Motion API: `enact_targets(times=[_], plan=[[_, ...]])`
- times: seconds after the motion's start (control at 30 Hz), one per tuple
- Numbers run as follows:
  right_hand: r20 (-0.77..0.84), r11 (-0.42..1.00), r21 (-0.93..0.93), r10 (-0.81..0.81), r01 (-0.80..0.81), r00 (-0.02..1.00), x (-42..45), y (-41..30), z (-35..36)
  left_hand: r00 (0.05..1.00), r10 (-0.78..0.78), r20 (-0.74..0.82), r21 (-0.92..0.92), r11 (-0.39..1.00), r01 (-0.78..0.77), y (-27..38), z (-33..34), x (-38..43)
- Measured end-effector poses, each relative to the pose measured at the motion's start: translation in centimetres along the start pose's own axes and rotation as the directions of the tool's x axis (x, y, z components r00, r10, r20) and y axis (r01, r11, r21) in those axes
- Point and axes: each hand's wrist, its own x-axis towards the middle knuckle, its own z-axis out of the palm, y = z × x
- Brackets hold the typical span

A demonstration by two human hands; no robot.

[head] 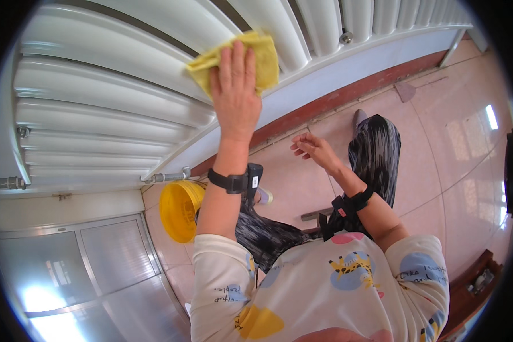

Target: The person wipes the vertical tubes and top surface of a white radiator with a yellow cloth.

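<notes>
My left hand lies flat on a folded yellow cloth, its fingers spread over it. The cloth is pressed against the lower part of a white metal radiator and covers parts of several of its columns. The thumb is hidden. Lower and to the right, my right hand hangs in the air above the tiled floor, fingers loosely curled and holding nothing. Both wrists wear black straps with small devices.
A yellow bucket stands by the radiator's pipe fitting. Left of it is a metal-framed panelled door. A low stool shows between my legs. A reddish-brown wooden box with small items sits at lower right.
</notes>
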Motion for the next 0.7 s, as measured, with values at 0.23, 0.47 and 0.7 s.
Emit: enact_targets(times=[0.23, 0.47, 0.7], plan=[[-0.013, 0.999, -0.043, 0.02, -0.02, 1.0, 0.7, 0.2, 0.2, 0.977, 0.014, 0.212, -0.177, 0.984, 0.024, 3.6, 3.2, -5.3], [-0.008, 0.999, -0.045, 0.027, -0.027, 1.0, 1.2, 1.3, -0.2, 0.976, -0.132, 0.176, -0.579, 0.788, 0.211, 2.8, 1.4, -5.6], [0.005, 0.997, -0.077, -0.01, 0.011, 1.0, 1.1, 1.0, 0.0, 0.825, -0.464, -0.323, -0.388, 0.86, 0.332, -2.1, -3.5, -1.6]])
